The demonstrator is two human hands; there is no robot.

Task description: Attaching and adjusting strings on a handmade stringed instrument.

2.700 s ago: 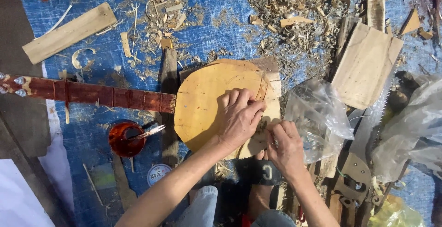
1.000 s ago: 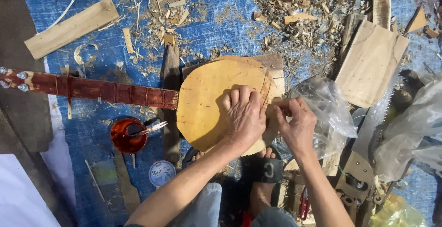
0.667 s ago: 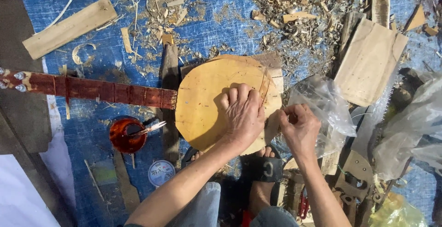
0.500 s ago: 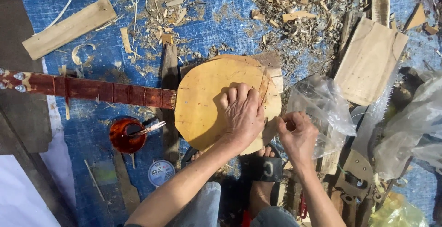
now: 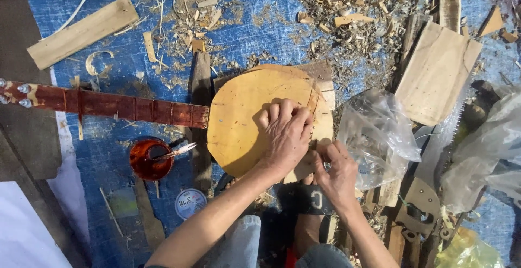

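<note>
Fingers of left hand (image 5: 286, 135) spread flat on the round soundboard (image 5: 247, 117); right hand (image 5: 335, 171) pinches its edge; red neck (image 5: 116, 108) points left.

We see bright, even daylight. Soft shadows fall under the left hand (image 5: 286, 135) on the round pale wooden board (image 5: 244, 116). The clear plastic bag (image 5: 377, 135) shines slightly. The focus is sharp.

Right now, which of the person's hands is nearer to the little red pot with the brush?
Left. The left hand lies flat on the round board beside the red pot; the right hand is farther, at the board's far edge.
</note>
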